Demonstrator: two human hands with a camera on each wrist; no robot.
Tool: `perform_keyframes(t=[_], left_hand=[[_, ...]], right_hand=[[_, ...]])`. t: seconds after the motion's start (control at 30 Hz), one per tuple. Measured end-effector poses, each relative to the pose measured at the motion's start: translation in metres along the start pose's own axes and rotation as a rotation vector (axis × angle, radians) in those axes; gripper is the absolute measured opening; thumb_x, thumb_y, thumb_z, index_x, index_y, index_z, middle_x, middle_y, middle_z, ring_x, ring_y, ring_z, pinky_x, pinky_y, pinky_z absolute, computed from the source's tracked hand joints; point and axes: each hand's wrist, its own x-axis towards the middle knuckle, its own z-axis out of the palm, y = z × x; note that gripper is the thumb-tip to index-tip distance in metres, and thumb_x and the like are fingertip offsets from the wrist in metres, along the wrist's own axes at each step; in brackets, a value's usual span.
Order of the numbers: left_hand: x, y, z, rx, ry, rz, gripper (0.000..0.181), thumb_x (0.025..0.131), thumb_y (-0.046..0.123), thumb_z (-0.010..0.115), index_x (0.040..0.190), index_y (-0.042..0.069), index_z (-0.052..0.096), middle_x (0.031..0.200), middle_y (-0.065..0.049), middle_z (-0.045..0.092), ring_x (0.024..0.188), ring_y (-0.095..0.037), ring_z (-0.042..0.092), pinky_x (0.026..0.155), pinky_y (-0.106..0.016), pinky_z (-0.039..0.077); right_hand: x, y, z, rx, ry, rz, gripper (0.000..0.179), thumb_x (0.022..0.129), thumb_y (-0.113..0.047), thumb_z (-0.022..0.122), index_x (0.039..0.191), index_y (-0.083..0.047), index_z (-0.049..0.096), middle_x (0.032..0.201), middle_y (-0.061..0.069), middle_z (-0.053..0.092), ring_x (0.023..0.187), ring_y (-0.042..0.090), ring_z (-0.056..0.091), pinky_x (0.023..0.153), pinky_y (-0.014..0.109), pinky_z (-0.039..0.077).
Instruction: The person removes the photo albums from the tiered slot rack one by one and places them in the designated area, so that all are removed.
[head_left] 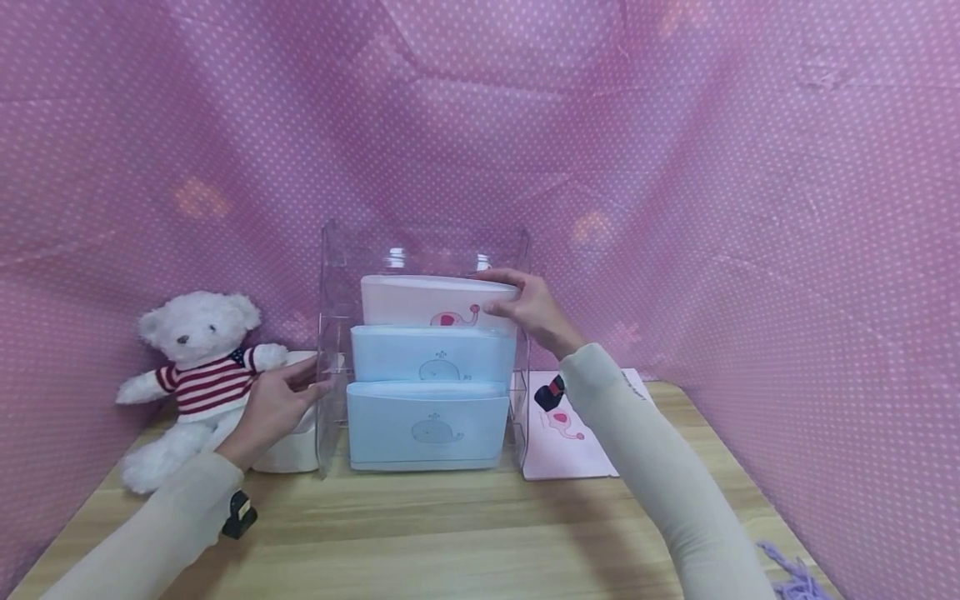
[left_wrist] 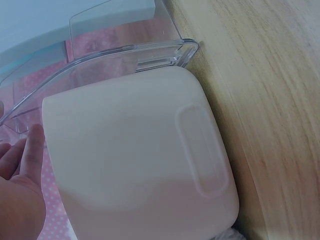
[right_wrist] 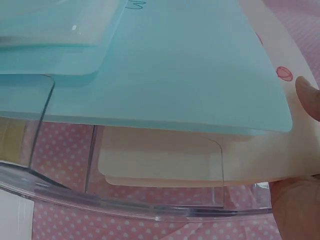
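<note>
My right hand [head_left: 536, 310] grips the right end of a pale pink storage bin [head_left: 401, 300] with a red elephant print, thumb in front and fingers behind the rim. That bin sits in the top tier of a clear plastic rack [head_left: 327, 275], above a light blue whale-print bin [head_left: 375, 354] in the middle and another blue whale-print bin [head_left: 382, 433] at the bottom. At the rack's left side, my left hand [head_left: 273, 408] holds the edge of the clear side panel. A plain whitish bin [left_wrist: 125, 150] stands just outside that panel, close beside my left fingers [left_wrist: 32, 150].
A white teddy bear [head_left: 206, 392] in a striped sweater sits at the left. Right of the rack, partly behind my forearm, is a pink elephant-print item [head_left: 547, 454]. Purple strands [head_left: 798, 579] lie at the table's [head_left: 420, 533] front right. Pink dotted cloth [head_left: 480, 125] surrounds the table.
</note>
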Motion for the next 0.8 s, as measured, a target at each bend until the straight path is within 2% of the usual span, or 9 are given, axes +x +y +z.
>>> perform_keyframes(t=[0.17, 0.37, 0.5, 0.8], left_hand=[[-0.0003, 0.0007, -0.0005, 0.005, 0.0, 0.0, 0.058, 0.098, 0.025, 0.069, 0.147, 0.002, 0.049, 0.135, -0.023, 0.064, 0.119, -0.042, 0.067, 0.097, -0.051, 0.057], [-0.0006, -0.0014, -0.0002, 0.009, 0.022, 0.013, 0.057, 0.096, 0.023, 0.071, 0.145, 0.001, 0.052, 0.133, -0.023, 0.066, 0.116, -0.041, 0.069, 0.095, -0.05, 0.058], [-0.0009, -0.0024, 0.0009, 0.008, 0.024, 0.01, 0.057, 0.096, 0.022, 0.071, 0.145, 0.001, 0.052, 0.132, -0.023, 0.066, 0.116, -0.041, 0.069, 0.094, -0.049, 0.059], [-0.0002, 0.0012, 0.0012, 0.003, 0.007, -0.005, 0.056, 0.097, 0.021, 0.069, 0.147, 0.002, 0.05, 0.134, -0.023, 0.066, 0.118, -0.041, 0.068, 0.096, -0.05, 0.058]], right_hand=[[0.0006, -0.0003, 0.0027, -0.035, 0.039, -0.005, 0.047, 0.088, -0.012, 0.078, 0.133, -0.019, 0.066, 0.13, 0.01, 0.07, 0.112, 0.029, 0.071, 0.095, 0.043, 0.061], [0.0016, -0.0017, 0.0059, -0.055, 0.072, 0.026, 0.042, 0.087, -0.012, 0.078, 0.128, -0.021, 0.07, 0.129, 0.008, 0.071, 0.111, 0.028, 0.072, 0.098, 0.044, 0.061], [0.0018, -0.0012, 0.0077, -0.065, 0.102, 0.031, 0.04, 0.088, -0.012, 0.078, 0.126, -0.021, 0.071, 0.128, 0.008, 0.071, 0.108, 0.028, 0.074, 0.094, 0.043, 0.062], [0.0031, 0.0002, 0.0069, 0.02, 0.153, 0.042, 0.04, 0.087, -0.007, 0.077, 0.123, -0.023, 0.073, 0.129, 0.007, 0.071, 0.104, 0.027, 0.075, 0.085, 0.039, 0.065]])
